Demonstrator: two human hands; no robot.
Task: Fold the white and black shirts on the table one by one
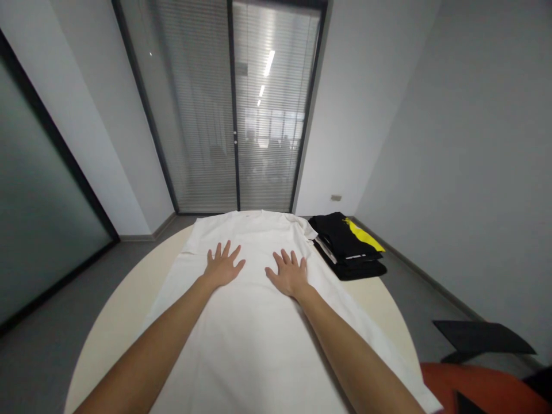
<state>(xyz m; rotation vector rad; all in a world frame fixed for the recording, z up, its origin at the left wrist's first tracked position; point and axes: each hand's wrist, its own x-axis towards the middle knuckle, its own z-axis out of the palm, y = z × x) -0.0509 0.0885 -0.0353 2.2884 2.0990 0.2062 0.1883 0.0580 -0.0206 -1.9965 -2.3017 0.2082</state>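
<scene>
A white T-shirt lies spread out over the round table, its collar end toward the far edge and its lower part running toward me. My left hand rests on the upper left of the shirt, palm down with fingers spread. On the upper right of the fabric my right hand lies the same way, fingers apart. Neither hand grips anything. The right sleeve of the shirt touches or nearly touches a stack of folded dark clothes, whose top piece is black with a yellow patch.
The pale round table shows along both sides of the shirt. An orange chair with a black armrest stands at the lower right. Beyond the table is a glass door with blinds, and a grey wall rises at right.
</scene>
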